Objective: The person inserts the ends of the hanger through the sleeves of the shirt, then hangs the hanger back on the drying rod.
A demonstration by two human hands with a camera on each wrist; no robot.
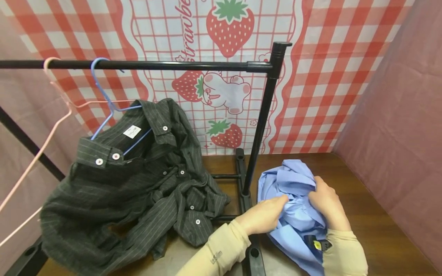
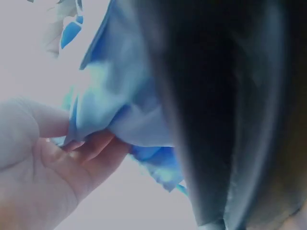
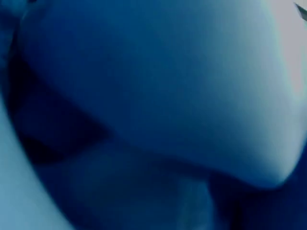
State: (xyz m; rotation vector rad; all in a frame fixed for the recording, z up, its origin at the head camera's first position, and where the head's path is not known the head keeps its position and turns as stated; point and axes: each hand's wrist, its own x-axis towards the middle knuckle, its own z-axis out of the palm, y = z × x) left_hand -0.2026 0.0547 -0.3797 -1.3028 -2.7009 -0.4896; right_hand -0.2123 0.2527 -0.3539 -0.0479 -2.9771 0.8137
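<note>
Bunched up to the right of the rack is a light blue garment (image 1: 293, 180), its folds spread over the wooden surface. My left hand (image 1: 264, 216) pinches the cloth at the garment's left side. In the left wrist view, the thumb and fingers (image 2: 103, 155) of that hand hold a fold between them. My right hand (image 1: 326, 199) grips the garment's right side, with its fingertips partly hidden in the folds. Blurred blue cloth (image 3: 158, 81) fills most of the right wrist view.
A black clothes rack (image 1: 259, 134) stands beside the left forearm, and its post looms close in the left wrist view. A dark pinstriped shirt (image 1: 138, 184) hangs there on a blue hanger (image 1: 100, 84). A pink hanger (image 1: 58, 122) hangs further left. Behind is a strawberry-print cloth (image 1: 317, 76).
</note>
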